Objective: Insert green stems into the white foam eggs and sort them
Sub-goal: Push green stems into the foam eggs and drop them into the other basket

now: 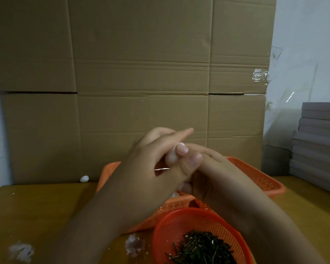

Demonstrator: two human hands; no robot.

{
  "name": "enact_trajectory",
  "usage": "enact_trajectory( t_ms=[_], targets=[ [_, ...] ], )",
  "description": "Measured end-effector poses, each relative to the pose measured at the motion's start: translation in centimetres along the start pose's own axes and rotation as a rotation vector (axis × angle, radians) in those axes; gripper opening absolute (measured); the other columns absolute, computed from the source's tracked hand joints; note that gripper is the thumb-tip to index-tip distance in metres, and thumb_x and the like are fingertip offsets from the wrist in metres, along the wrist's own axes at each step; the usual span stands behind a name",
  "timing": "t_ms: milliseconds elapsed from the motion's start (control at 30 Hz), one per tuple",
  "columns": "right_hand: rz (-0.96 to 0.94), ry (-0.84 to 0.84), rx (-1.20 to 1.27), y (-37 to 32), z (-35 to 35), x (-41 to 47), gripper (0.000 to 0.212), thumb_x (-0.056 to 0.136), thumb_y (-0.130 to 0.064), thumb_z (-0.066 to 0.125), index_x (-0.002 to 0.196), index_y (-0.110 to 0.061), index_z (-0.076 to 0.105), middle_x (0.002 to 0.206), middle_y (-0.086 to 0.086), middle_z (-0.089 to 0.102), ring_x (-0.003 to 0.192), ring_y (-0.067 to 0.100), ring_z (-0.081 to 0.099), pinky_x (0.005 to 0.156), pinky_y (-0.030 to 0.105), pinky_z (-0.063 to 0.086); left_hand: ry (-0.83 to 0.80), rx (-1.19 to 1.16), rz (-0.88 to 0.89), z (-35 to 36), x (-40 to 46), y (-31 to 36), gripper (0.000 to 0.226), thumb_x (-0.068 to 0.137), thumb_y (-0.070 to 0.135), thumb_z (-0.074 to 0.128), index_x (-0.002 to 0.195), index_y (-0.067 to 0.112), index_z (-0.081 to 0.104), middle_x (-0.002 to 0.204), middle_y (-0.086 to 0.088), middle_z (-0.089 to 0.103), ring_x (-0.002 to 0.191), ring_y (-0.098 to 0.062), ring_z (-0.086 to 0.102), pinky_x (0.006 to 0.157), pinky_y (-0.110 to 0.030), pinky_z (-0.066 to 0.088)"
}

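Head view shows both hands meeting above the rectangular orange basket (255, 174) — left hand (151, 168) pinching a white foam egg (172, 156) steady, right hand (213, 168) curled against it, likely pushing a hidden stem in. Green stems (202, 248) wait in the round basket (171, 225).

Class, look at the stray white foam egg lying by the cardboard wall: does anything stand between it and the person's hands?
Nothing visible does. The stray foam egg lies alone on the wooden table, left of the rectangular orange basket; only bare tabletop separates it from the left hand.
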State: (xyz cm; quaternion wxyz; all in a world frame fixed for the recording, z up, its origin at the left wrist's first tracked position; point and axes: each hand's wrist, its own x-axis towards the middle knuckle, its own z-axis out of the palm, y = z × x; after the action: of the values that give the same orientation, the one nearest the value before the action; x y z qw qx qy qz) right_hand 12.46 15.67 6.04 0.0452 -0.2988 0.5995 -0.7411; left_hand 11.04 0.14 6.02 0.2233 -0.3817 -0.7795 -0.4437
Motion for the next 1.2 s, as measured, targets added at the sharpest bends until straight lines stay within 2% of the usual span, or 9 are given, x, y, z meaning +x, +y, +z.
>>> enact_trajectory(
  t_ms=[67, 233, 367, 467, 600, 767, 900, 1000, 1200],
  targets=[
    [0.006, 0.016, 0.043, 0.0, 0.1, 0.0, 0.024, 0.093, -0.025, 0.057, 0.089, -0.005, 0.069, 0.082, 0.004, 0.069, 0.08, 0.012, 0.068, 0.07, 0.021, 0.054, -0.034, 0.01, 0.017, 0.3, 0.0, 0.1, 0.057, 0.074, 0.069, 0.051, 0.128, 0.053, 0.052, 0.123, 0.036, 0.046, 0.119, 0.01, 0.048, 0.087, -0.007, 0.042],
    [0.016, 0.125, 0.16, 0.2, 0.1, 0.3, 0.024, 0.088, -0.024, 0.057, 0.09, -0.005, 0.072, 0.08, 0.008, 0.07, 0.071, 0.011, 0.069, 0.062, 0.019, 0.055, 0.048, 0.081, 0.066, 0.4, 0.0, 0.1, 0.049, 0.076, 0.055, 0.063, 0.124, 0.057, 0.051, 0.118, 0.037, 0.047, 0.112, 0.015, 0.047, 0.086, 0.001, 0.034],
    [-0.027, 0.212, 0.289, 0.4, 0.4, 0.6, 0.031, 0.087, -0.027, 0.058, 0.098, -0.002, 0.073, 0.094, 0.016, 0.073, 0.079, 0.017, 0.072, 0.063, 0.02, 0.057, 0.114, 0.224, 0.075, 0.6, 0.0, 0.0, 0.052, 0.071, 0.052, 0.066, 0.119, 0.054, 0.048, 0.119, 0.034, 0.047, 0.114, 0.009, 0.047, 0.086, -0.008, 0.039],
    [-0.042, 0.202, 0.273, 0.5, 0.3, 0.5, 0.033, 0.092, -0.031, 0.052, 0.093, -0.009, 0.077, 0.097, 0.017, 0.073, 0.086, 0.021, 0.073, 0.07, 0.024, 0.058, 0.205, 0.236, 0.096, 0.7, 0.1, 0.1, 0.034, 0.074, 0.048, 0.065, 0.105, 0.047, 0.053, 0.109, 0.029, 0.053, 0.104, 0.005, 0.052, 0.081, -0.007, 0.039],
    [0.027, 0.089, 0.247, 0.9, 0.4, 1.0, 0.038, 0.097, -0.034, 0.046, 0.106, -0.01, 0.073, 0.107, 0.018, 0.071, 0.098, 0.026, 0.07, 0.079, 0.031, 0.057, 0.289, 0.201, 0.119, 0.4, 0.3, 0.1, 0.01, 0.082, 0.046, 0.059, 0.09, 0.04, 0.061, 0.099, 0.023, 0.058, 0.096, -0.001, 0.057, 0.075, -0.019, 0.046],
    [0.013, 0.045, 0.156, 1.0, 0.0, 1.2, 0.033, 0.092, -0.031, 0.053, 0.118, -0.017, 0.068, 0.113, 0.006, 0.07, 0.096, 0.014, 0.067, 0.077, 0.023, 0.053, 0.38, 0.166, 0.124, -0.1, 0.4, -0.2, 0.013, 0.09, 0.044, 0.054, 0.096, 0.044, 0.065, 0.102, 0.023, 0.059, 0.095, -0.006, 0.061, 0.078, -0.017, 0.048],
    [-0.019, 0.102, 0.254, 1.1, -0.7, 1.2, 0.028, 0.081, -0.024, 0.065, 0.107, -0.016, 0.072, 0.092, 0.003, 0.07, 0.08, 0.011, 0.068, 0.074, 0.022, 0.054, 0.419, 0.191, 0.1, 0.1, 0.2, -0.2, 0.01, 0.088, 0.044, 0.054, 0.097, 0.042, 0.06, 0.095, 0.021, 0.06, 0.093, -0.007, 0.061, 0.077, -0.027, 0.052],
    [-0.049, 0.126, 0.281, 1.1, -1.0, 1.3, 0.027, 0.08, -0.024, 0.066, 0.105, -0.013, 0.068, 0.101, 0.007, 0.07, 0.085, 0.014, 0.068, 0.08, 0.024, 0.055, 0.362, 0.166, 0.097, 0.3, 0.0, 0.1, 0.015, 0.088, 0.047, 0.051, 0.101, 0.043, 0.058, 0.094, 0.02, 0.063, 0.095, -0.006, 0.061, 0.081, -0.032, 0.052],
    [-0.089, 0.149, 0.183, 0.8, -1.2, 1.0, 0.028, 0.085, -0.033, 0.062, 0.108, -0.02, 0.072, 0.109, 0.004, 0.072, 0.091, 0.012, 0.069, 0.083, 0.024, 0.055, 0.302, 0.236, 0.111, 0.4, 0.0, 0.3, 0.025, 0.082, 0.047, 0.057, 0.107, 0.047, 0.055, 0.103, 0.025, 0.059, 0.104, -0.002, 0.057, 0.083, -0.025, 0.048]
  ],
)
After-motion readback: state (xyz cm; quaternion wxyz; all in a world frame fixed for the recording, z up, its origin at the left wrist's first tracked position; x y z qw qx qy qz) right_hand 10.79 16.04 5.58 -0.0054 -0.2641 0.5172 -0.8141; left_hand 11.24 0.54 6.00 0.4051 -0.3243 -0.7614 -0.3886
